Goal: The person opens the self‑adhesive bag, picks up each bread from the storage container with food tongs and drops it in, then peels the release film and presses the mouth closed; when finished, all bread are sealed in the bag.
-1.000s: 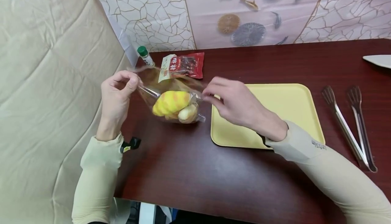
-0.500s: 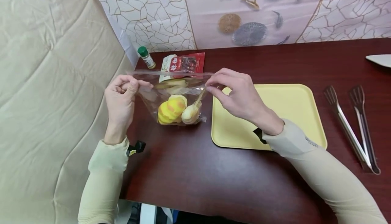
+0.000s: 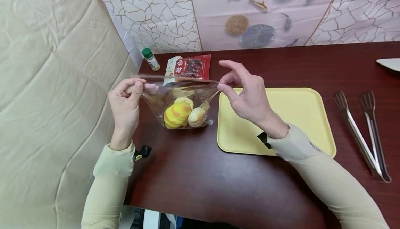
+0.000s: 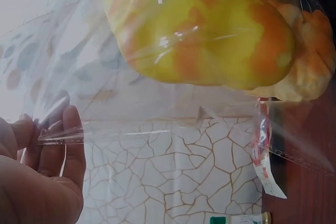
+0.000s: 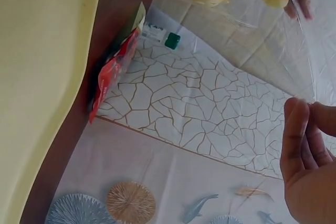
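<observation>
A clear plastic bag (image 3: 206,95) hangs stretched between both hands above the table's left half. Inside it lie a yellow-and-orange bread roll (image 3: 177,113) and a smaller pale, browned bun (image 3: 197,117); part of another piece shows behind them. My left hand (image 3: 126,100) pinches the bag's upper left corner between thumb and fingers. At the upper right corner my right hand (image 3: 247,93) pinches the film with thumb and fingertip, the index finger raised. The left wrist view shows the yellow roll (image 4: 199,30) close behind the film.
A yellow tray (image 3: 300,118) lies under the right forearm. Metal tongs (image 3: 362,138) rest to its right, and a white blade-like thing (image 3: 389,63) at the far right edge. Behind the bag are a red food packet (image 3: 193,66) and a green-capped bottle (image 3: 151,59).
Both hands have drawn the bag's mouth taut, the right hand moving right and lifting its index finger. The bread inside has shifted from lying lengthwise to bunching at the bag's bottom.
</observation>
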`<state>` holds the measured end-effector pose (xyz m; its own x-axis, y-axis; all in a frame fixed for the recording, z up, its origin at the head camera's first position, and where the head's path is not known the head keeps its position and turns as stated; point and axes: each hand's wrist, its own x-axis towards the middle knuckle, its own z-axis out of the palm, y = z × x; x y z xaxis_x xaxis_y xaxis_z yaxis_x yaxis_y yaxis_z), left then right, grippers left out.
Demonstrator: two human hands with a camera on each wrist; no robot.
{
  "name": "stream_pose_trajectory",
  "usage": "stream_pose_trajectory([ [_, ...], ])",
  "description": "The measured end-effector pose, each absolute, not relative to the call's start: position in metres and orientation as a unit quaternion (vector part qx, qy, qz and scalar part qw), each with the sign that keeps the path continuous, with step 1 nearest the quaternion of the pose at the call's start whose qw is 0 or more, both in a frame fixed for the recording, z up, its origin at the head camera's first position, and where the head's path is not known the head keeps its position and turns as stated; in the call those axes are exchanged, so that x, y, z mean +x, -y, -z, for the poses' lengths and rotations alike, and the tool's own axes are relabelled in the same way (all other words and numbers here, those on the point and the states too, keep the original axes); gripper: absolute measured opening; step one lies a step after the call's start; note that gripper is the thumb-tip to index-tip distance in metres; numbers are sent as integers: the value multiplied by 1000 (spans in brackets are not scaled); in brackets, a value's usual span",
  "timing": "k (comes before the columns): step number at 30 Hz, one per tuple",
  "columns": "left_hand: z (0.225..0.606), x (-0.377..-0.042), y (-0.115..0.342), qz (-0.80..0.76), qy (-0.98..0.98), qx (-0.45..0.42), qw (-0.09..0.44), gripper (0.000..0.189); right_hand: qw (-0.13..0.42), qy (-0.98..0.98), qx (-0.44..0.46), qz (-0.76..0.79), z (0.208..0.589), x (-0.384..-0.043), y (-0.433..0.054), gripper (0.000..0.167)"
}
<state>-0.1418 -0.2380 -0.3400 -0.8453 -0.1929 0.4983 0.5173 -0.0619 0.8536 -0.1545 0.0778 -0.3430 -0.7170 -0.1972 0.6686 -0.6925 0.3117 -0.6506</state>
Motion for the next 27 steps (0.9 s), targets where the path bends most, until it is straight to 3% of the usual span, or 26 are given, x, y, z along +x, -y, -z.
stream_pose_trajectory([
  [4,336,-138,239,710,645,-130,250,7,242,785,274,-499,342,-155,-80,21],
  [7,332,-133,240,704,655,-128,242,8,200,791,250,-521,341,-155,-79,8],
  [13,328,-123,241,703,669,-121,210,8,83,805,186,-558,338,-156,-77,17],
  [18,324,-121,235,710,662,-119,211,9,51,802,165,-572,332,-161,-77,31],
  [23,321,-124,226,707,661,-124,219,14,68,829,125,-541,326,-164,-82,33],
  [25,320,-126,221,705,662,-123,223,15,123,839,110,-519,324,-160,-82,23],
  [27,319,-127,215,698,670,-120,225,13,218,833,111,-496,322,-154,-77,19],
])
